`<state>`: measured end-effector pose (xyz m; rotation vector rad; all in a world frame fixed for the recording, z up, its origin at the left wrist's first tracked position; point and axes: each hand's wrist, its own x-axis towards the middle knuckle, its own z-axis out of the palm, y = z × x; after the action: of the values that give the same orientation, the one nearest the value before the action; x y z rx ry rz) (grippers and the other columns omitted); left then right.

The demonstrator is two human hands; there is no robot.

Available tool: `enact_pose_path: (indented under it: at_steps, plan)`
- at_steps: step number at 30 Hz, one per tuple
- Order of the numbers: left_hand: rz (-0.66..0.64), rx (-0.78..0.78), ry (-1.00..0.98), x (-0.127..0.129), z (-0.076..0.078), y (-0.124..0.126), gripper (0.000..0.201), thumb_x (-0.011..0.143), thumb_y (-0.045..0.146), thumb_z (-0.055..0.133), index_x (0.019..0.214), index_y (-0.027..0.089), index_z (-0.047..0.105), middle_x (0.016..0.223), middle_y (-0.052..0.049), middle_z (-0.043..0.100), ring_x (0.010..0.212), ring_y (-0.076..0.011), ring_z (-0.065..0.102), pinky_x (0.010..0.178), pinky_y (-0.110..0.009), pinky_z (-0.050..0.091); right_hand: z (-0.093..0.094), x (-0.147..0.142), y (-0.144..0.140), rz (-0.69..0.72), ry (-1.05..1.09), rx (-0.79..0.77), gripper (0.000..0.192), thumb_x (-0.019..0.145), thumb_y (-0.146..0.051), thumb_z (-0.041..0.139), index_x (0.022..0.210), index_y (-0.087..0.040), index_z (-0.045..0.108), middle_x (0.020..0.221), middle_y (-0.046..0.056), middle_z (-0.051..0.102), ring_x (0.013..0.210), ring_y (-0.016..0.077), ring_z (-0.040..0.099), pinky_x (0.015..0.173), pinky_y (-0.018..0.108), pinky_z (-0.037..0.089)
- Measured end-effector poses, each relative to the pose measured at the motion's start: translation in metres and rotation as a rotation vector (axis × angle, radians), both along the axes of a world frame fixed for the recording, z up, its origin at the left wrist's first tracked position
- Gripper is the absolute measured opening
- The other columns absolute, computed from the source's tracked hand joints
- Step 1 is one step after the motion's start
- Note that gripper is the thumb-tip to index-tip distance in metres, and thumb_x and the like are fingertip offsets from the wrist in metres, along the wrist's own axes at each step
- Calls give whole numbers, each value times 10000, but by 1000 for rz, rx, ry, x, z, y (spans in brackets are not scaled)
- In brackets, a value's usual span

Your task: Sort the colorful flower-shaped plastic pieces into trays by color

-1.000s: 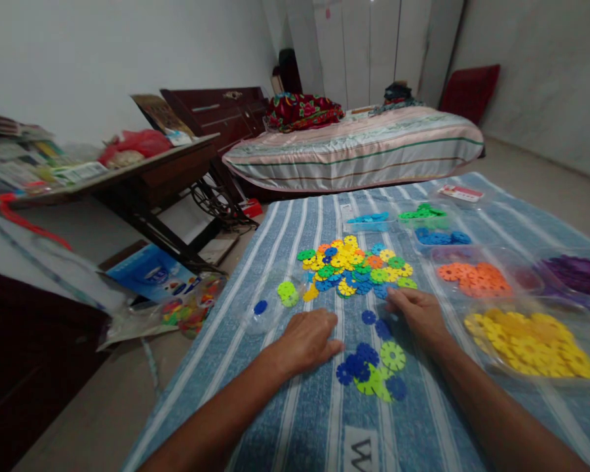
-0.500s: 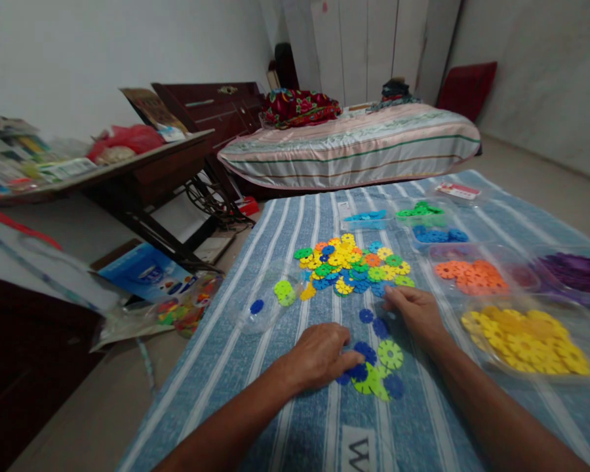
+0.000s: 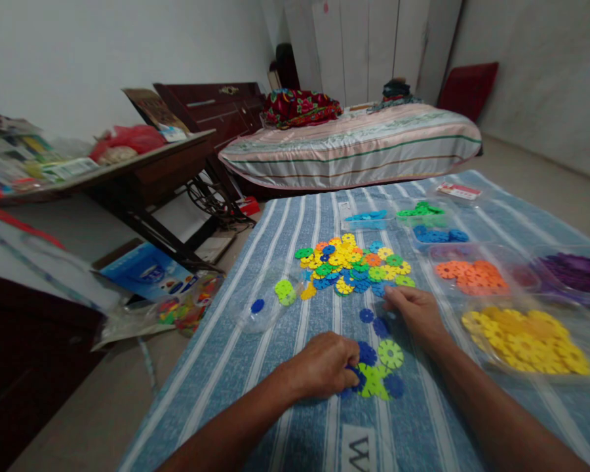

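My left hand (image 3: 322, 364) is low over the cloth, its thumb and forefinger closed on a dark blue notched plastic disc (image 3: 358, 379). Beside those fingers lie another dark blue disc (image 3: 367, 353), several lime-green discs (image 3: 372, 380) and a single light green disc (image 3: 390, 354). My right hand (image 3: 415, 316) rests at the near right edge of a mixed pile of discs (image 3: 341, 265), yellow, blue, green and orange. Its fingertips are pinched together beside a blue disc; whatever they hold is hidden. Two more dark blue discs (image 3: 366, 316) lie between the hands.
Clear tubs stand on the right, holding yellow discs (image 3: 526, 341), orange discs (image 3: 472, 276), purple discs (image 3: 577, 272), blue and green ones. A transparent lid (image 3: 255, 322) with a few discs is on the left. Striped cloth (image 3: 216, 393) covers the surface; a bed (image 3: 349, 154) stands behind.
My left hand has shifted slightly, and its thumb and forefinger have closed on a dark blue disc. My right hand has stayed at the pile's edge.
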<state>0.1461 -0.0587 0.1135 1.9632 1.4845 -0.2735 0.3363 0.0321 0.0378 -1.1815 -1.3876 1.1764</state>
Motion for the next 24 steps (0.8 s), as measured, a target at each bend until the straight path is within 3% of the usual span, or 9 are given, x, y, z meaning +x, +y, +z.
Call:
enact_pose_path:
  at_steps: [9,17,24]
  plan:
    - [-122,3,137,1,7,-4,140,784,340,663,845,214,664,884,-37,727,819,-209,651,626,-281,370,0,0,-1,-7,-6,0,660,713,-818,647,498,-194,668,521,48,607,541,175,515,557,315,398]
    - [-139,11,96,1,5,-8,109,783,294,683,752,210,620,826,-24,708,817,-210,660,645,-285,391,0,0,-1,-5,14,-16,677,687,-841,650,494,-192,661,525,50,613,535,168,504,553,314,391]
    - [-114,19,77,1,4,-8,189,783,307,684,956,233,662,947,-33,734,903,-235,677,656,-283,401,1,-1,-2,1,5,-13,664,700,-831,648,494,-199,652,515,42,597,533,173,500,561,327,393]
